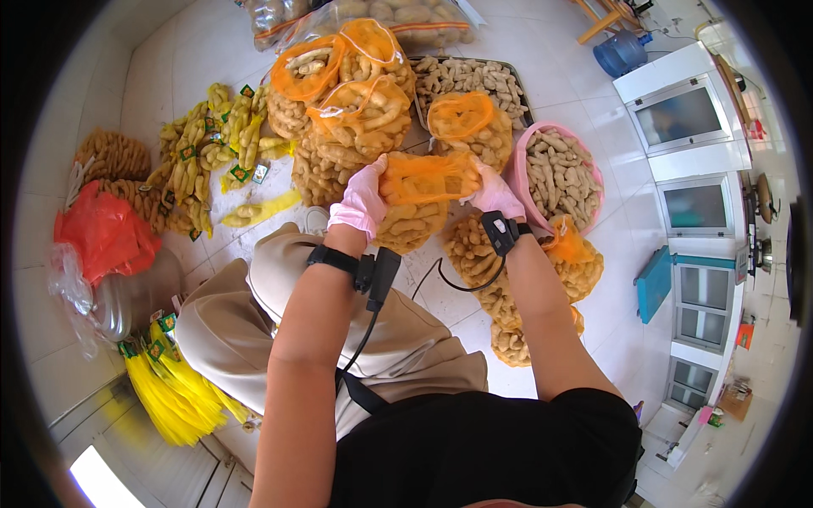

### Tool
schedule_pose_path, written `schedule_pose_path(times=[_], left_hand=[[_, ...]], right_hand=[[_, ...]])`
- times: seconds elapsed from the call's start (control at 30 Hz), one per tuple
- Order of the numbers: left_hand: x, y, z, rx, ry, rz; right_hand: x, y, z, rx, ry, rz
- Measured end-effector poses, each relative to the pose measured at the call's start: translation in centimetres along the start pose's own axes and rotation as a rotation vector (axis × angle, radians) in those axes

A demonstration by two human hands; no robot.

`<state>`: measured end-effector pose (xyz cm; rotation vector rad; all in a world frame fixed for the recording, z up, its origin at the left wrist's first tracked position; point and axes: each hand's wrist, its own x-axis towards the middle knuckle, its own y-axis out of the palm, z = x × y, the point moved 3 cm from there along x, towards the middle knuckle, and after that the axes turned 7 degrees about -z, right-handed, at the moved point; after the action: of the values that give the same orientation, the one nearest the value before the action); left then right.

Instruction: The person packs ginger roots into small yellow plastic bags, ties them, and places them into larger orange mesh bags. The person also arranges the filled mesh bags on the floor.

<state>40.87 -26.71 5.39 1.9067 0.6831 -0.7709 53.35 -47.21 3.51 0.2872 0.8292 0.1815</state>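
Both hands wear pink gloves. My left hand (pixel 361 198) grips the left side of the gathered mouth of an orange mesh bag (pixel 411 223), and my right hand (pixel 497 189) grips its right side, so the mouth is stretched wide between them. Knobbly, pale root-like pieces fill the bag below. Just behind stand several filled orange mesh bags (pixel 362 120). Right of my right hand, a pink tub (pixel 519 174) holds more of the pale pieces. Behind the hands, a dark-rimmed tray (pixel 526 95) carries a heap of them, with one filled mesh bag (pixel 476 136) at its front edge.
Yellow net packs (pixel 190 149) with tags lie at the left, near a red plastic bag (pixel 105 232). Empty yellow nets (pixel 168 394) hang lower left. More filled orange bags (pixel 473 254) stand below my right hand. White cabinets (pixel 692 165) and a blue water bottle (pixel 620 54) are right.
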Motion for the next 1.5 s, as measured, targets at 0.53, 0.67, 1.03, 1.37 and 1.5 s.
schedule_pose_path(times=[0.53, 0.67, 1.03, 1.37, 1.5], left_hand=[[-2.8, 2.8, -0.5, 0.072, 0.295, -0.176], [-0.5, 0.9, -1.2, 0.020, 0.501, -0.222], [0.2, -2.7, -1.8, 0.170, 0.733, -0.881], [-2.4, 4.7, -7.2, 2.204, 0.973, 0.181], [1.4, 0.7, -5.7, 2.362, 1.664, 0.695]], right_hand=[[-6.3, 11.3, 1.1, -0.347, -0.791, 0.317], [-0.2, 10.0, -4.3, -1.182, -0.779, 0.012], [2.1, 13.4, -0.6, -2.316, -0.806, -0.064], [-0.1, 14.4, 0.8, -2.358, -1.087, 0.226], [1.7, 14.9, 0.6, -2.238, -1.143, 0.373]])
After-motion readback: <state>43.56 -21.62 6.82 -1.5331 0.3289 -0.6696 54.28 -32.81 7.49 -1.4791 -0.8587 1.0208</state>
